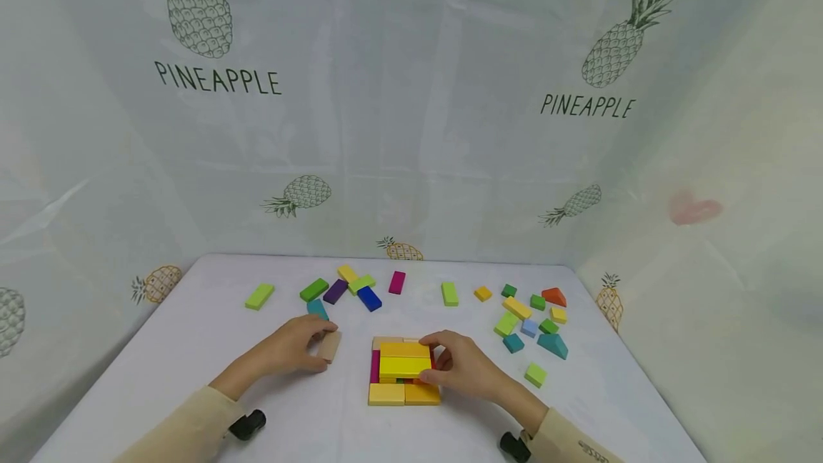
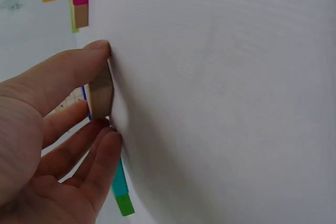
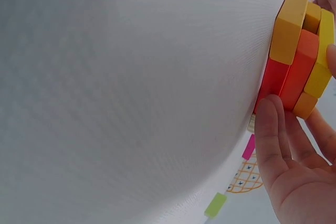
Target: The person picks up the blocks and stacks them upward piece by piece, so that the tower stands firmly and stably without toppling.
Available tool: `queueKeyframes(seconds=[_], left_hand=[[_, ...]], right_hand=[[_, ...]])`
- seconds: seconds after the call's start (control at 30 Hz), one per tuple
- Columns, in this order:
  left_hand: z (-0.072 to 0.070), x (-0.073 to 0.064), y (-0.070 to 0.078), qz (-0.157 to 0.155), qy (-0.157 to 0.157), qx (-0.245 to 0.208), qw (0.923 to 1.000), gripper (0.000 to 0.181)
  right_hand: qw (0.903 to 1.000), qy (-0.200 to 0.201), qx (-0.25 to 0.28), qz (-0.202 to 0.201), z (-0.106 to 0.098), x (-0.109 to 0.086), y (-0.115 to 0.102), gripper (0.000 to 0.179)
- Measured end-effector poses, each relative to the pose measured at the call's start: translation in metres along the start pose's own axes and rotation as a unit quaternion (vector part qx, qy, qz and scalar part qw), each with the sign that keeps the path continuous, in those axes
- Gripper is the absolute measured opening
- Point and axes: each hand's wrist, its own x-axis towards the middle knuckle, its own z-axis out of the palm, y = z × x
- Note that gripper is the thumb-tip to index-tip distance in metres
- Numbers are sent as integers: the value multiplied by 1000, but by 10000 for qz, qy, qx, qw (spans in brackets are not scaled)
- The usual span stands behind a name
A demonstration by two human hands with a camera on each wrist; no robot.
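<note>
My left hand (image 1: pixel 292 346) pinches a plain wooden block (image 1: pixel 330 346) at the left of the stack, thumb on the near end and fingers toward the far end. The left wrist view shows this wooden block (image 2: pixel 101 94) between thumb and fingers, partly hidden. A low stack of coloured blocks (image 1: pixel 386 395) stands in the middle of the table. On its top lie a bright yellow block (image 1: pixel 405 367) and an orange-yellow block (image 1: pixel 403 349), side by side. My right hand (image 1: pixel 468 369) grips this pair at the right end, its fingers beside the red blocks (image 3: pixel 299 72).
Behind my left hand lie a teal block (image 1: pixel 317 309), a blue block (image 1: pixel 369 299) and several others. More blocks are scattered at the right, among them a teal triangle (image 1: pixel 554 345) and a lime block (image 1: pixel 535 375). A patterned curtain (image 1: pixel 411 127) hangs behind the table.
</note>
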Motion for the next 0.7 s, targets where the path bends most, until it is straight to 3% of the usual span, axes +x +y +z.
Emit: queueKeyframes(seconds=[0.2,0.33,0.5,0.7], left_hand=[[1,-1,-1,70,120,117,9998,60],[3,3,8,37,249,65,9997,58],[7,11,37,66,441,-60,9990,54],[21,21,73,173,382,-327,9986,56]], right_hand=[[10000,-7,3,-9,0,0,-2,53],[10000,-24,18,-1,0,-1,-2,53],[10000,-1,-27,-39,0,0,0,52],[10000,-24,-20,-62,0,1,3,52]])
